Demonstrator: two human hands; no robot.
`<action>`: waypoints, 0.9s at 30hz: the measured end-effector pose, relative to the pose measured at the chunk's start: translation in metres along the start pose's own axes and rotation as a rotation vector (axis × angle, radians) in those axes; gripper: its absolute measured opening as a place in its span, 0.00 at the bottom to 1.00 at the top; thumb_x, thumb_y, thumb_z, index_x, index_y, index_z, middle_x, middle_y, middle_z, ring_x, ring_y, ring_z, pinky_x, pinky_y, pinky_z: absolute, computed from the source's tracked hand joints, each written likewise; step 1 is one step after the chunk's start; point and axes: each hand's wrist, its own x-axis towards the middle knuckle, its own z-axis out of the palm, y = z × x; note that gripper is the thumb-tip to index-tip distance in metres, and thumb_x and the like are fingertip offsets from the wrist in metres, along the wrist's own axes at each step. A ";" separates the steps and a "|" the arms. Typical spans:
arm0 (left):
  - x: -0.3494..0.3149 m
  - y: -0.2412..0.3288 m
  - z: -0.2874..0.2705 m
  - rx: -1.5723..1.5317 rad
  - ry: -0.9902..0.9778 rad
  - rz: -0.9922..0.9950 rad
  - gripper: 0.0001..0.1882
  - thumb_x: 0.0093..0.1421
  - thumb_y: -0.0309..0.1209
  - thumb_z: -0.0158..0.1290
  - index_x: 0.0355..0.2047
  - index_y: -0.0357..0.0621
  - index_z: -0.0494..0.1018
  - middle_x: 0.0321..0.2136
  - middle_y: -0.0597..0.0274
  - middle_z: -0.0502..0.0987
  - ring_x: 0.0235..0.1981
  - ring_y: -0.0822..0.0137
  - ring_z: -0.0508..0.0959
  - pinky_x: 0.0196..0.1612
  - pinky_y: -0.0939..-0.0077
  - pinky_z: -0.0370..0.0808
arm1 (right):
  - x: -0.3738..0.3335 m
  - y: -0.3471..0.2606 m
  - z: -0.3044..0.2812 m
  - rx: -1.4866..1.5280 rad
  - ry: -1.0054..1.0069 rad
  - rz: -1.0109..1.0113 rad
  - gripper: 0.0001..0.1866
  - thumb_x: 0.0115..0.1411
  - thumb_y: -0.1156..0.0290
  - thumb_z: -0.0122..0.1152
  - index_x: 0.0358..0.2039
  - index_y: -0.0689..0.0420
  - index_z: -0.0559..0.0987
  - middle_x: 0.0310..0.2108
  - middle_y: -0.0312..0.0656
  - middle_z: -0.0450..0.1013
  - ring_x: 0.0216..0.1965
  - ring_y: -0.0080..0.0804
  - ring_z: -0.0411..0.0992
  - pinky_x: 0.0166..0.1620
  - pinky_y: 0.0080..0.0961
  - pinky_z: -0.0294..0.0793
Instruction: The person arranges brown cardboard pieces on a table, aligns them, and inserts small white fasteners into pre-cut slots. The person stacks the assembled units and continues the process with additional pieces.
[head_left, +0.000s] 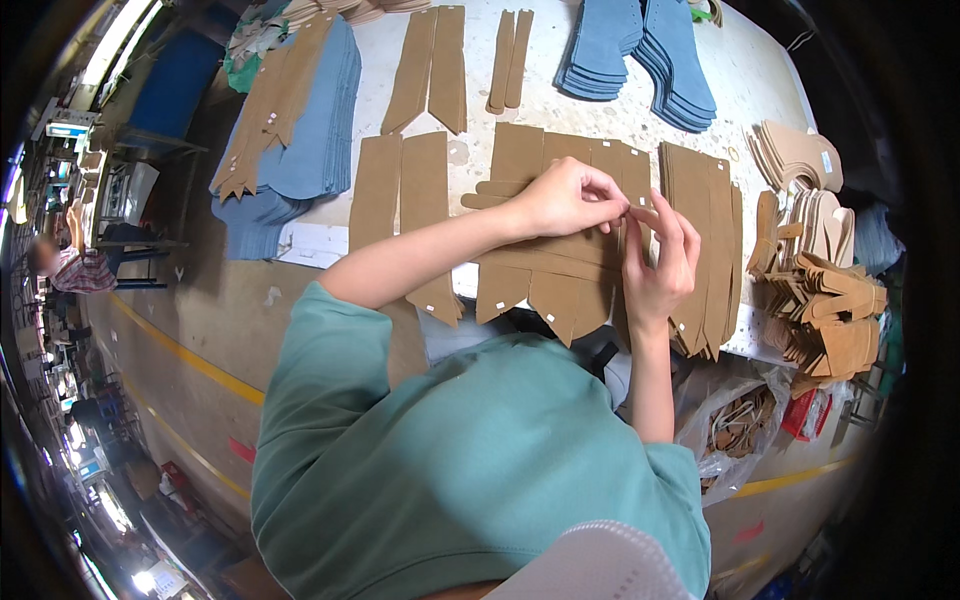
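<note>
Above a spread of brown leather pieces [570, 300], my two hands meet fingertip to fingertip. My left hand [568, 198] comes in from the left, thumb and forefinger pinched together. My right hand [664, 255] is raised beside it, its thumb and forefinger also closed at the same spot. Whatever they pinch between them is too small to make out. Several of the leather pieces below carry small white stickers [550, 318]. Narrow brown strips [486, 200] lie across the pieces beneath my left wrist.
Brown panels [376, 190] lie left of my hands, and a stack of brown panels [700, 200] to the right. Blue leather stacks [325, 130] stand far left, with more blue pieces [600, 50] at the back. Tan bundles [835, 300] and a plastic bag of scraps [735, 420] are at right.
</note>
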 end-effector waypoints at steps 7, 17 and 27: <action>-0.003 0.002 0.002 0.154 0.005 0.123 0.08 0.63 0.27 0.56 0.37 0.33 0.80 0.29 0.61 0.82 0.29 0.76 0.80 0.38 0.81 0.78 | -0.004 0.007 0.003 0.284 -0.076 0.214 0.28 0.57 0.85 0.63 0.57 0.59 0.67 0.37 0.43 0.78 0.37 0.23 0.77 0.33 0.18 0.74; 0.001 -0.005 0.000 -0.037 -0.034 -0.055 0.07 0.65 0.26 0.54 0.35 0.34 0.79 0.29 0.61 0.81 0.28 0.76 0.79 0.34 0.82 0.77 | -0.007 0.007 0.008 0.177 -0.115 -0.018 0.26 0.46 0.94 0.57 0.46 0.58 0.68 0.38 0.45 0.73 0.40 0.48 0.71 0.42 0.41 0.72; 0.005 -0.002 -0.006 0.077 -0.042 -0.063 0.09 0.65 0.29 0.55 0.38 0.35 0.79 0.29 0.63 0.81 0.28 0.77 0.79 0.34 0.82 0.77 | -0.010 0.008 0.001 0.558 -0.020 0.301 0.13 0.61 0.86 0.54 0.45 0.59 0.68 0.37 0.41 0.73 0.35 0.24 0.70 0.40 0.20 0.72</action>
